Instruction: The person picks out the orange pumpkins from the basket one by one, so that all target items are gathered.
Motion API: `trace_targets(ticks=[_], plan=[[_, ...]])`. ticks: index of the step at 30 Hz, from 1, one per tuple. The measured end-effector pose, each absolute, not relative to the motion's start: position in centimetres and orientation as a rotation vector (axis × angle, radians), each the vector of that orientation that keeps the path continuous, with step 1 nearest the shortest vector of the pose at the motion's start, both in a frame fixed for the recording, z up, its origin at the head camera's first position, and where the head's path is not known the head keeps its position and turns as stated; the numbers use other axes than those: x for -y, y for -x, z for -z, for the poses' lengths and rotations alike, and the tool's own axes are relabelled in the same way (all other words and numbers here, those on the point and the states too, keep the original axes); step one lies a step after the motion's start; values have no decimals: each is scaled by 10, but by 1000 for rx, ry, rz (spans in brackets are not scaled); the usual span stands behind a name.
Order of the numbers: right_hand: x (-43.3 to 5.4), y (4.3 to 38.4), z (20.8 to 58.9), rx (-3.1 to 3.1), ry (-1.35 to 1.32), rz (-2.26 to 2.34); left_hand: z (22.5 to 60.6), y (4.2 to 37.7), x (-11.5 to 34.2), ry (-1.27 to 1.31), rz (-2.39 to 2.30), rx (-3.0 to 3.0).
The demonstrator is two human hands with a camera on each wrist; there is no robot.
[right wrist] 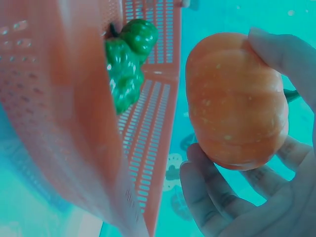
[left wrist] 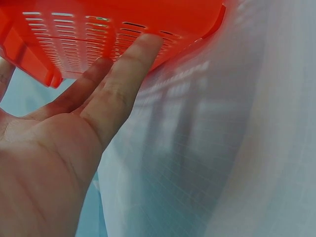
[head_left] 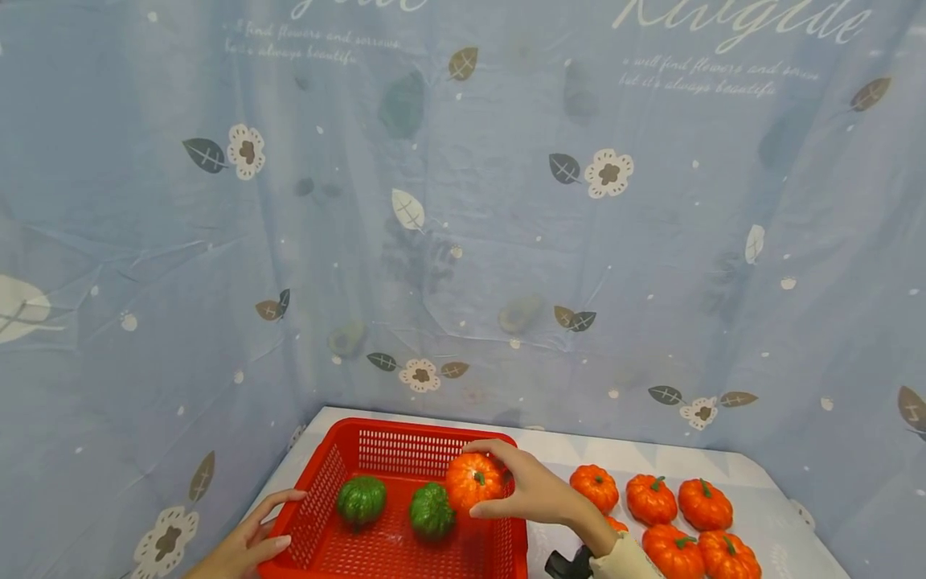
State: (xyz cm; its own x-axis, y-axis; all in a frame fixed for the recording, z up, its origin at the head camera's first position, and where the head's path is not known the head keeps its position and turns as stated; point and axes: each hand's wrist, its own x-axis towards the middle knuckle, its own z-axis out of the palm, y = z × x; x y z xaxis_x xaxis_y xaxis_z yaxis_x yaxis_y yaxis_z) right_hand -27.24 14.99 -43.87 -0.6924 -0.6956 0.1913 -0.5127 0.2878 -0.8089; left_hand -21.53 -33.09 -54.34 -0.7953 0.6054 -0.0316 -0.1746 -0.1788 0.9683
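Note:
My right hand point(head_left: 531, 486) grips an orange pumpkin point(head_left: 473, 480) with a green stem, above the right side of a red plastic basket point(head_left: 347, 563). In the right wrist view the thumb and fingers wrap around the pumpkin point(right wrist: 237, 101). Two green pumpkins lie inside the basket: one at the left point(head_left: 362, 500), the other near the middle point(head_left: 432, 511). At the basket's left wall is my left hand point(head_left: 249, 543). The left wrist view shows its fingers point(left wrist: 121, 89) extended against the slotted outer side of the basket point(left wrist: 192, 19).
Several orange pumpkins point(head_left: 651, 498) lie on the white table point(head_left: 784, 539) right of the basket. A black object point(head_left: 567, 563) shows by the right wrist. Blue patterned cloth point(head_left: 506, 241) hangs behind and at both sides.

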Motion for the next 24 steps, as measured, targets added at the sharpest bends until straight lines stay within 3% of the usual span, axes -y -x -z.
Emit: trace_targets(ticks=[24], plan=[[-240, 231, 454, -2578, 681, 1401, 542, 217, 332, -517, -2010, -1584]])
